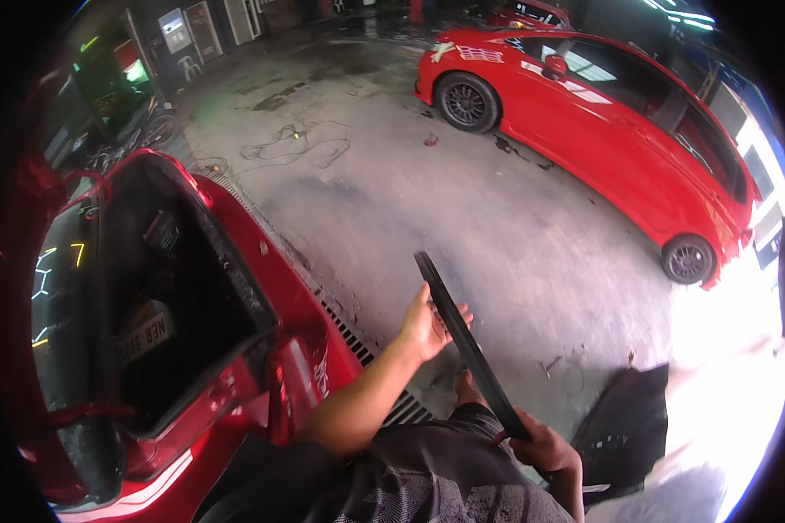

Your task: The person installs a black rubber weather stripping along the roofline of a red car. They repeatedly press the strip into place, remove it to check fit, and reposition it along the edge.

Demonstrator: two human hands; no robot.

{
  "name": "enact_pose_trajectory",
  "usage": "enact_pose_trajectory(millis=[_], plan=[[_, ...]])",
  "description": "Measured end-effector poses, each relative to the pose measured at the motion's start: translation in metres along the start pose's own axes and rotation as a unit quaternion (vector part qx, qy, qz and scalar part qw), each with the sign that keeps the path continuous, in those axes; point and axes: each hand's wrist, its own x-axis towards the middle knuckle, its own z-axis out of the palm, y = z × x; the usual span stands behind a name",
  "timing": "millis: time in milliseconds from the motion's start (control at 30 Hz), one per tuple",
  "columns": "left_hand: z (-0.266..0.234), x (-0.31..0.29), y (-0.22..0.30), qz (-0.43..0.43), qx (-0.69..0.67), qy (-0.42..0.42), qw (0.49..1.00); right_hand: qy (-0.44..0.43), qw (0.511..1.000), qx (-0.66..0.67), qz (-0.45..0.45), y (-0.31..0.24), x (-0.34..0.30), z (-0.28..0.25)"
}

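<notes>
A long, narrow black trim strip (467, 342) slants across the middle of the view, its far end up and to the left. My right hand (545, 446) is closed round the near end at the lower right. Partway along the strip, my left hand (429, 324) has its palm turned up behind it. The thumb shows on one side and loosely stretched fingers on the other; whether the palm touches the strip is hard to make out. To my left stands a dark red car (323, 366) with a black window opening (183, 288).
A bright red car (584, 122) is parked at the far right. A drain grate (349, 336) runs along the floor beside the near car. A thin cable (310, 144) lies looped on the concrete. At the lower right is a dark flat panel (624, 427), near strong light.
</notes>
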Motion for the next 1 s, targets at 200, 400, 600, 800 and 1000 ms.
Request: enact_pose_trajectory(millis=[200, 400, 600, 800, 1000], plan=[[0.063, 0.114, 0.157, 0.079, 0.062, -0.072, 0.992, 0.005, 0.993, -0.103, 0.052, -0.048, 0.195, -0.183], [0.094, 0.179, 0.307, 0.247, 0.192, 0.046, 0.949, -0.041, 0.983, -0.123, 0.133, -0.068, 0.392, -0.278], [0.063, 0.243, 0.461, 0.328, 0.216, 0.021, 0.920, 0.025, 0.947, -0.306, 0.092, -0.151, 0.596, -0.301], [0.063, 0.273, 0.649, 0.324, 0.199, -0.007, 0.925, -0.054, 0.961, -0.263, 0.063, -0.316, 0.757, -0.256], [0.046, 0.335, 0.788, 0.287, 0.274, 0.018, 0.918, -0.155, 0.963, -0.219, 0.013, -0.461, 0.929, -0.197]])
